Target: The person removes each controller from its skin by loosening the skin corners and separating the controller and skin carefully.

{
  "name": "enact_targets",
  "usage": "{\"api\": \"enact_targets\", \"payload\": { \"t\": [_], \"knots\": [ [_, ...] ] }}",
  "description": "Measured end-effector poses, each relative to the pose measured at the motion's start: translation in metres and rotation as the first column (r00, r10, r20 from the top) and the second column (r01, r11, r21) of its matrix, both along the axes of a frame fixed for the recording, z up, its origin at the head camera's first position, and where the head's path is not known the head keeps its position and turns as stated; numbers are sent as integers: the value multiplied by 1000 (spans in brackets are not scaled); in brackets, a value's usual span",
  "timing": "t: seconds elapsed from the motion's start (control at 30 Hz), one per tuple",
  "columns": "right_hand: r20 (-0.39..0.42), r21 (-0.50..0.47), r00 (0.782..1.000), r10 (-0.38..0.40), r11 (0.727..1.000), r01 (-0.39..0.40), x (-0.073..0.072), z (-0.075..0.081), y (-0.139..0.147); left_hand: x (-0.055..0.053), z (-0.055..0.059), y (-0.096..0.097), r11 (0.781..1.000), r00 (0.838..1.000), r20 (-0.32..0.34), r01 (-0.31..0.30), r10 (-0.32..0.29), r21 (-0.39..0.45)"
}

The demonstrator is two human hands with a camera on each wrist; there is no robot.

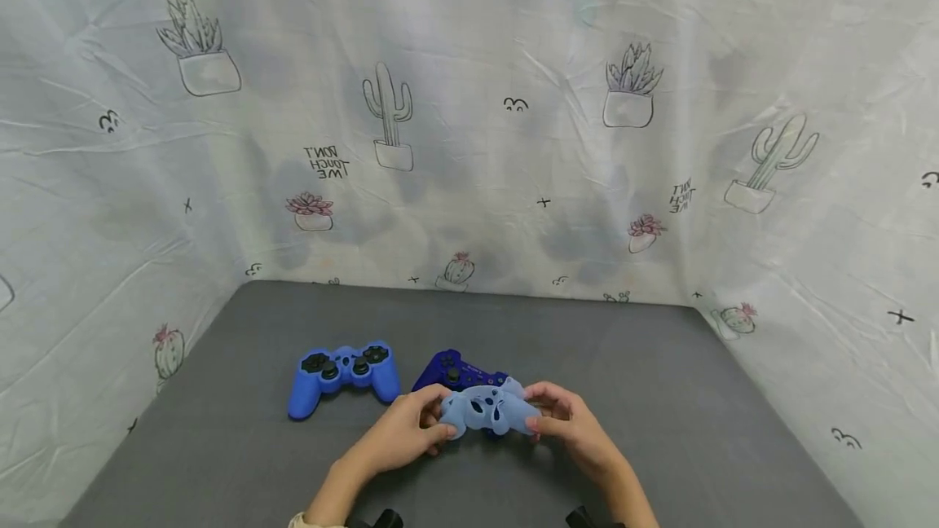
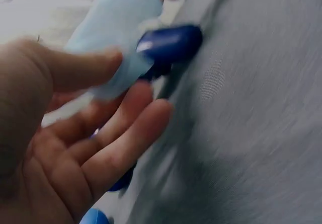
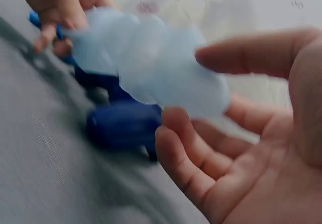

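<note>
Both hands hold a pale blue, soft-looking game controller cover [image 1: 477, 399] with cut-out holes, one hand at each end. My left hand [image 1: 402, 429] pinches its left grip between thumb and fingers. On the opposite side, my right hand [image 1: 579, 430] pinches the right grip in the same way. Behind and below the cover lies a dark blue game controller [image 1: 464, 371], partly hidden by it. In the right wrist view the cover [image 3: 151, 58] looks limp and rippled, close over the dark blue controller [image 3: 123, 126].
To the left on the grey tabletop [image 1: 587, 332] lies a second controller [image 1: 332, 381], bright blue with black buttons and sticks. A pale curtain [image 1: 469, 169] printed with cacti and potted plants rises behind the table and along both sides.
</note>
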State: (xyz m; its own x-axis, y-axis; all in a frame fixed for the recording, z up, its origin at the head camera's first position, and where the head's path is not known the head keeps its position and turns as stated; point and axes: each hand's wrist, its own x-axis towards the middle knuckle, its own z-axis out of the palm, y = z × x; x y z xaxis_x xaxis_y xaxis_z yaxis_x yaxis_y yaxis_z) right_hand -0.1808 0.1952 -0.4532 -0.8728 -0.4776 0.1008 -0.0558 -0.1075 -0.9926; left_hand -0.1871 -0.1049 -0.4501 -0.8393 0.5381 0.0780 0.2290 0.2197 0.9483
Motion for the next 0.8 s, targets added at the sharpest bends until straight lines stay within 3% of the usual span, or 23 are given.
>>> {"api": "enact_targets", "payload": {
  "t": [0.13,0.23,0.43,0.57,0.8],
  "knots": [
    [84,38,994,-69,997,66,12,7,-8,12,8,5,995,997,36,-74,72,68],
    [99,56,986,-131,990,126,19,12,-15,18,12,9,984,992,71,-118,109,137],
    [98,66,970,-221,974,215,27,18,-26,33,13,15,948,979,164,-165,124,271],
    [115,66,963,-242,970,236,28,18,-29,39,11,18,938,972,193,-190,137,290],
    [131,85,953,-272,961,263,27,15,-31,39,7,19,922,963,182,-247,199,298]
  ]
}}
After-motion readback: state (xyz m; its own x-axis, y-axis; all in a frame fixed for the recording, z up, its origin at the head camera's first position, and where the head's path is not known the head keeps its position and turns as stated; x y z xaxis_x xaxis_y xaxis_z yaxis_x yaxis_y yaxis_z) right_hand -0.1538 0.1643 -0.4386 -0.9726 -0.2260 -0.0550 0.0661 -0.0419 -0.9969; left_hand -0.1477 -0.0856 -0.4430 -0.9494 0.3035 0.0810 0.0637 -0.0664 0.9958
